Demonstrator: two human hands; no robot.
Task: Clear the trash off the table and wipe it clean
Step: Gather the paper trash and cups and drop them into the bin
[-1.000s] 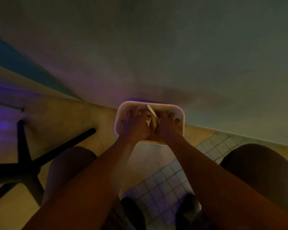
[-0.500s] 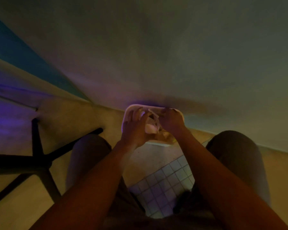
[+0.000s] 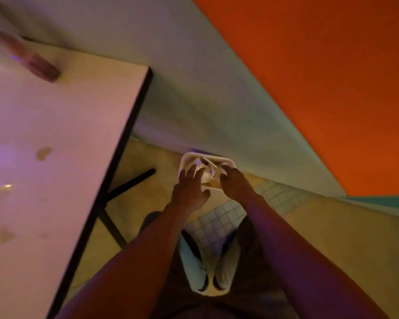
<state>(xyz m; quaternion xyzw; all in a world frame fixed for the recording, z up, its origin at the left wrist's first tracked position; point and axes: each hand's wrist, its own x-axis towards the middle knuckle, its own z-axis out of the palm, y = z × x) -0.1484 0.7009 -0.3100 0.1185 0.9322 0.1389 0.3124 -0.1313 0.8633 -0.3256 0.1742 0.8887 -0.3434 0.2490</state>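
Both hands reach down over a small white bin [image 3: 185,161] that stands on the floor against the foot of the wall, just right of the table. Crumpled white paper trash [image 3: 203,168] fills the bin's mouth, some of it standing up above the rim. The left hand [image 3: 189,189] hovers over the near left part of the bin with fingers spread and only slightly bent, holding nothing that can be seen. The right hand [image 3: 234,183] sits at the near right edge with its fingers curled down toward the paper; whether it is gripping a piece cannot be told, since the picture is dim and blurred there.

Below the forearms, a pale cloth [image 3: 194,270] hangs at the person's front between dark-clad legs. Under them lies a patch of small white floor tiles [image 3: 219,221], with plain beige flooring around it. To the left, the table [image 3: 55,139] shows a pale top with a dark edge, marked by several brownish spill stains [image 3: 43,153]. A blurred reddish object [image 3: 36,63] lies near its far corner; what it is cannot be made out. Black table legs [image 3: 127,184] cross beneath. The wall is pale low down and orange higher up.
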